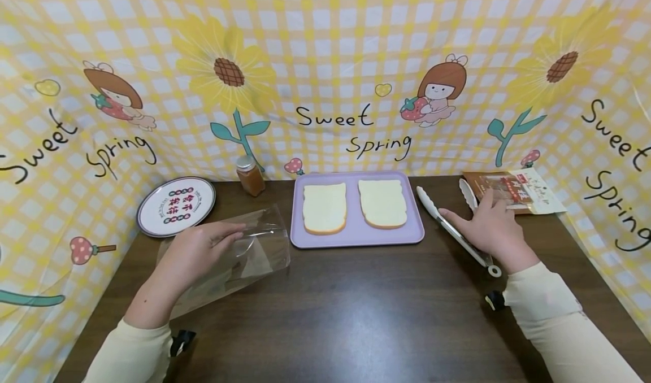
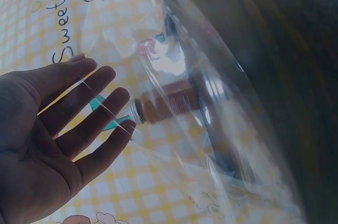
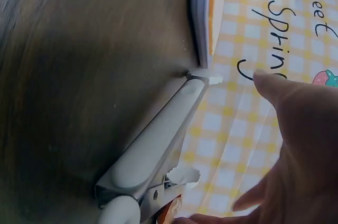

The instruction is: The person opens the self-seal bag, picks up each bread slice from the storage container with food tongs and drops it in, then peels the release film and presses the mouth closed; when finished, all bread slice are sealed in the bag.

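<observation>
The clear plastic bag [image 1: 243, 267] is above the left part of the table [image 1: 315, 321], near the plate's right side. The person's L hand [image 1: 195, 250] pinches its upper edge btw thumb and fingers. The film is thin, glossy and creased, w/ bright glare. The L wrist view shows what the head view hides: the palm side, fingers rather long along the bag's edge, and the jar seen thru the film.

The R hand [image 1: 495, 227] is spread, its fingers released, w/ thumb stretched out above the tongs [image 1: 429, 204]; whether it touches them or the food packet [image 1: 513, 192], one cannot tell. From above the tongs make a narrow V w/ a small ring at the near end. Only the R wrist view gives their smooth pale grip panels, metal sides and a scalloped tip. The packet, brown & cream w/ red print, lies flat behind the hand.

In the centre, a lilac rectangular tray [image 1: 352, 239] w/ rounded corners carries two bread slices [image 1: 324, 208], white on top, orange-brown at the crust.

At the back left stands the jar [image 1: 251, 181], orange-brown w/ silver lid; its fine label print appears only in the L wrist view. Beside it is a round white plate [image 1: 152, 199], dark-rimmed, w/ red & black characters. The table is dark wood-grain; behind hangs a wrinkled yellow-check cloth [image 1: 325, 61].
</observation>
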The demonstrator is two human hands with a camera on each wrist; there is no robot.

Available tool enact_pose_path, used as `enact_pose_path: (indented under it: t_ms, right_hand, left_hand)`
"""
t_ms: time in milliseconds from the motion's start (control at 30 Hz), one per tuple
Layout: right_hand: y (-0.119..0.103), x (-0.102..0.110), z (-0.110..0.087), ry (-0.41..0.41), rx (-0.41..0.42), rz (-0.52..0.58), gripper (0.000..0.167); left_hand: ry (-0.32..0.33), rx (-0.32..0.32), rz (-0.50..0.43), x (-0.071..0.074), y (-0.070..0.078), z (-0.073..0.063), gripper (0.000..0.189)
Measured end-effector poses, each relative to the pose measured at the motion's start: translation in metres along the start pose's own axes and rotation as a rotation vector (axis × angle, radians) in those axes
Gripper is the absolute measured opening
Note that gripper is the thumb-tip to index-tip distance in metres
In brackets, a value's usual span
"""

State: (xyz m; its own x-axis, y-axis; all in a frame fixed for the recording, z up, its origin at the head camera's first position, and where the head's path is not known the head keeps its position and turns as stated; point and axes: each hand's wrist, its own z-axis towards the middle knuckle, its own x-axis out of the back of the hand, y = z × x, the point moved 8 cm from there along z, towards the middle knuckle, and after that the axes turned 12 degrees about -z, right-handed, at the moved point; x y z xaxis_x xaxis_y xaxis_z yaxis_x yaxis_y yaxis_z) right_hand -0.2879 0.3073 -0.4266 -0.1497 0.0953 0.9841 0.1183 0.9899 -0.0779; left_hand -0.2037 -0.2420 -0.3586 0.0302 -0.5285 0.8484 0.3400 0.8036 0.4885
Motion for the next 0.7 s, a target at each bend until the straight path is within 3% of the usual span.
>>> enact_pose_path:
  t_ms: [333, 700]
  right_hand:
    - [-0.001, -0.014, -0.003, -0.128, 0.008, -0.144, 0.144]
    - [-0.001, -0.026, 0.006, -0.144, 0.002, -0.178, 0.147]
  left_hand:
    - [-0.005, 0.023, -0.002, 0.0, -0.003, 0.001, 0.027]
    - [0.001, 0.014, -0.001, 0.001, -0.004, 0.001, 0.026]
